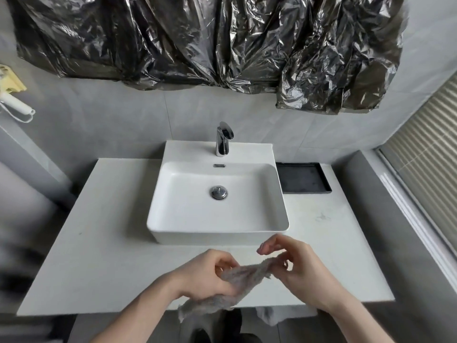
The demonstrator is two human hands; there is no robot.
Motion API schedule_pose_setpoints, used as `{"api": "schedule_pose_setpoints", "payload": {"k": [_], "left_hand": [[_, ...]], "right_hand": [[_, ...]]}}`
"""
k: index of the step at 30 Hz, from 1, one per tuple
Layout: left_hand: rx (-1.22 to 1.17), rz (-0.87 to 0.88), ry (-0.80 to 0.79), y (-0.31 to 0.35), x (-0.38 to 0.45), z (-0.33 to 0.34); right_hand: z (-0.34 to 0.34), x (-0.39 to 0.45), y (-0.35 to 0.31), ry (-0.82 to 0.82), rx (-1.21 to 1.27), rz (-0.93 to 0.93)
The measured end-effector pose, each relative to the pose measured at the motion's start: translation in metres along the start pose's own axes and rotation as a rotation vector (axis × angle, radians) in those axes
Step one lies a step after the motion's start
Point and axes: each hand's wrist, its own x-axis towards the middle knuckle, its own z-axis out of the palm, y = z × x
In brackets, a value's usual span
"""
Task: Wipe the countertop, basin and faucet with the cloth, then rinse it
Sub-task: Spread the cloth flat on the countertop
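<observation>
1. I'm over a pale worktop (pixel 103 243) with a white basin (pixel 217 206) sitting on top, chrome faucet (pixel 223 139) behind it, grey tiled wall.
2. Black tray (pixel 303 178) sits just right of the basin; crinkly black plastic sheet (pixel 210 38) hangs above.
3. Left hand (pixel 207 276) grip is clamped on the grey cloth (pixel 237 280); right hand (pixel 296 266) pinches its other end, above the front edge.

white basin (pixel 277 219), grey speckled cloth (pixel 237 276), black tray (pixel 324 179), chrome faucet (pixel 222 139)
</observation>
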Motion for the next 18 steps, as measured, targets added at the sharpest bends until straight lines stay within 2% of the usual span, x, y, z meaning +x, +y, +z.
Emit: {"api": "schedule_pose_setpoints", "payload": {"k": [3, 5, 8, 15, 18], "left_hand": [[0.009, 0.137, 0.219, 0.001, 0.005, 0.009], [0.027, 0.192, 0.295, 0.006, 0.008, 0.015], [0.181, 0.296, 0.406, 0.006, 0.019, 0.02], [0.525, 0.282, 0.374, 0.02, 0.046, 0.028], [0.551, 0.21, 0.353, 0.027, 0.066, 0.038]], "right_hand": [[-0.003, -0.01, 0.019, -0.005, -0.13, 0.084], [-0.007, -0.014, 0.028, -0.024, -0.168, 0.151], [-0.013, -0.016, 0.041, -0.054, -0.209, 0.224], [-0.042, -0.011, 0.067, -0.006, -0.147, 0.243], [-0.06, -0.003, 0.096, 0.01, -0.185, 0.262]]}}
